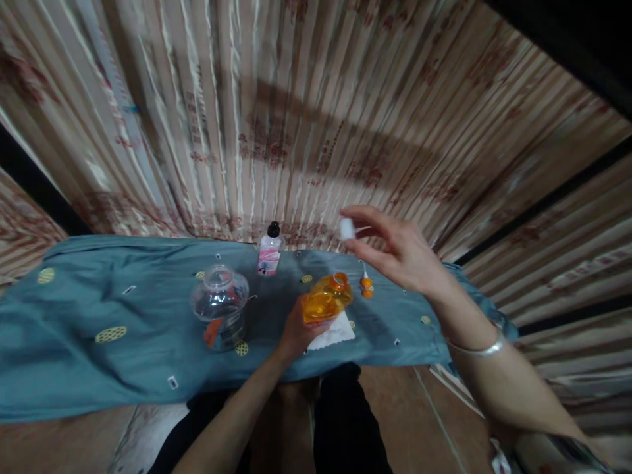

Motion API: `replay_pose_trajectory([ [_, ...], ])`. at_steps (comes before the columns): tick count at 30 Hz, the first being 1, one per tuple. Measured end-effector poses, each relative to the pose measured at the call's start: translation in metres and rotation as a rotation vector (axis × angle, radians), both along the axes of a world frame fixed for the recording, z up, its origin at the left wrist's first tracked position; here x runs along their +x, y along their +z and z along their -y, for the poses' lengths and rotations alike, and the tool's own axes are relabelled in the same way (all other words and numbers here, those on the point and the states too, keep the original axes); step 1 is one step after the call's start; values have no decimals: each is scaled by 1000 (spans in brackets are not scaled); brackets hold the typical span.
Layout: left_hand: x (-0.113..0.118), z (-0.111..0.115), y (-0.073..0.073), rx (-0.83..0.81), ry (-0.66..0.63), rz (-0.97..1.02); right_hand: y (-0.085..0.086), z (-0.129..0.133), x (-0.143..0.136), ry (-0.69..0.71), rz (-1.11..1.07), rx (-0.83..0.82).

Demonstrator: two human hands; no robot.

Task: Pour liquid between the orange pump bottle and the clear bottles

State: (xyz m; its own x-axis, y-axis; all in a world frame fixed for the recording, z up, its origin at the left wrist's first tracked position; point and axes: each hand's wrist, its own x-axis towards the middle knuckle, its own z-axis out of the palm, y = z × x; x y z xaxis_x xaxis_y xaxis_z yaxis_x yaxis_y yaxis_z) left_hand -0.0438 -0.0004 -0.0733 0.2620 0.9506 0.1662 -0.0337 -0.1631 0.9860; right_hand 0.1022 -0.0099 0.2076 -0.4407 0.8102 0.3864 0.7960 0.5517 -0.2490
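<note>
The open orange bottle (326,300) tilts, the white cap (347,229) above it.

Glossy, see-through plastic: 1 orange bottle (323,303), 1 clear jar (220,306). Smooth teal cloth (148,283), softly creased.

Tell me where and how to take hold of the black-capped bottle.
Grip the bottle around its labelled body, probably from the near side: it stands upright and fairly slim, with the curtain close behind. The black cap offers less surface.
</note>
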Motion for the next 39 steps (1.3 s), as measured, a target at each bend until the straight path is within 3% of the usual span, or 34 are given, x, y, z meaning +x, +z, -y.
replay_pose_trajectory([
  [1,-2,-1,0,-2,-1,-11,-12,9,28,-124,-41,17],
  [3,-6,-2,1,-1,-9,-29,-51,29,81,-343,-35,-44],
  [6,-8,-2,1,8,-15,-37,-133,58,137,-623,189,-316],
  [8,-8,-2,2,13,-10,-36,-185,76,155,-760,347,-398],
  [10,-8,-2,3,17,-3,-35,-224,89,162,-782,369,-419],
  [13,-9,-1,4,36,-2,-29,-252,98,164,-780,372,-408],
  [16,-11,0,6,53,0,-23,-259,95,167,-731,377,-357],
  [19,-11,-1,6,40,11,-13,-255,80,168,-696,390,-343],
  [29,-14,2,14,30,13,-57,-225,-29,153,-538,593,-409],
  [34,-15,4,17,28,8,-69,-223,-57,150,-454,658,-446],
  [39,-15,7,20,14,1,-45,-220,-76,129,-437,636,-430],
])
